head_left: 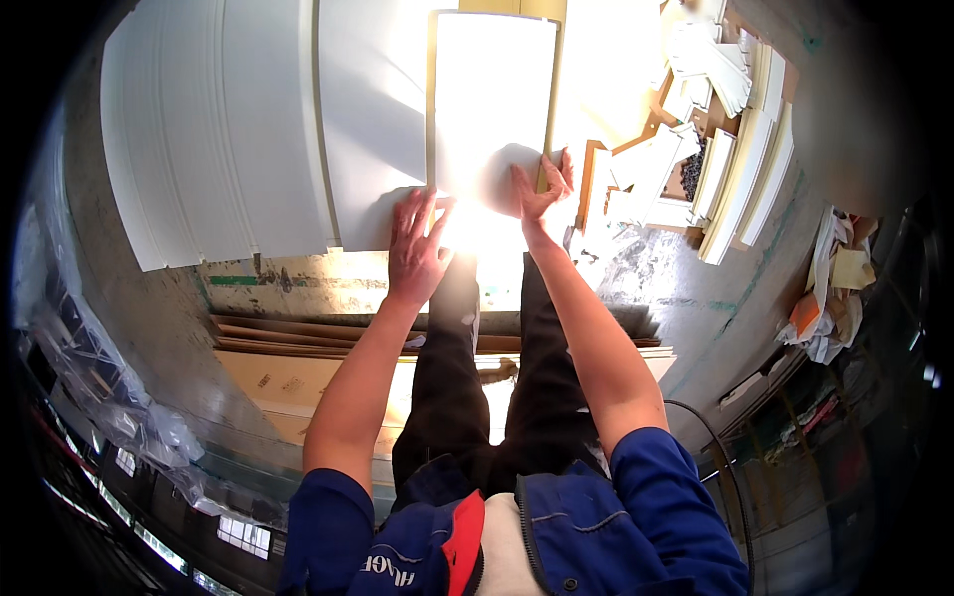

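A long white panel (494,89) with yellowish edges lies lengthwise before me, its near end washed out by glare. My left hand (417,243) is at its near left corner, fingers stretched out and spread along the left edge and over the white board (373,129) beside it. My right hand (544,194) straddles the panel's right edge, thumb on the white face and fingers over the outer side, gripping it. Glare hides exactly where the fingertips touch.
Ribbed white panels (209,129) lie to the left. White offcuts and strips (715,149) are piled at the right, with crumpled scraps (835,288) farther out. Flat cardboard sheets (288,382) lie low near my legs. Clear plastic wrap (109,377) runs along the far left.
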The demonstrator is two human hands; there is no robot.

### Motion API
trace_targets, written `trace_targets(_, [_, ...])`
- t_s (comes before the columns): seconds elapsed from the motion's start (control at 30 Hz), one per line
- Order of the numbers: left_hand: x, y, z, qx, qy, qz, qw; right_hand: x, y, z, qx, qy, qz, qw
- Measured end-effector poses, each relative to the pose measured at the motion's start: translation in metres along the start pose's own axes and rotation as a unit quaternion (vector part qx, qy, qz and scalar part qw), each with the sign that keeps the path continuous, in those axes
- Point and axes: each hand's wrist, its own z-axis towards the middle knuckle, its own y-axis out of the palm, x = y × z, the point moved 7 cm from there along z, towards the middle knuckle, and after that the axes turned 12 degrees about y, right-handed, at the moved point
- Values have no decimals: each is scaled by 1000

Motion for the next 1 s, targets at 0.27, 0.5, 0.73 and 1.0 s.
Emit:
trace_targets(0.27, [-4,3,-1,9,0,-3,1000,11,2,4,23,-32,-21,999])
trace_targets(0.5, [-4,-8,-2,-9,-3,-28,1000,-27,-10,-4,-20,27,-44,998])
trace_targets(0.73, [-41,-52,16,144,-135,41,980,-15,-10,-3,-6,-7,-17,1000])
trace_targets(1.0, [-87,-68,75,150,-232,80,958,-26,-12,-8,-47,-8,-71,996])
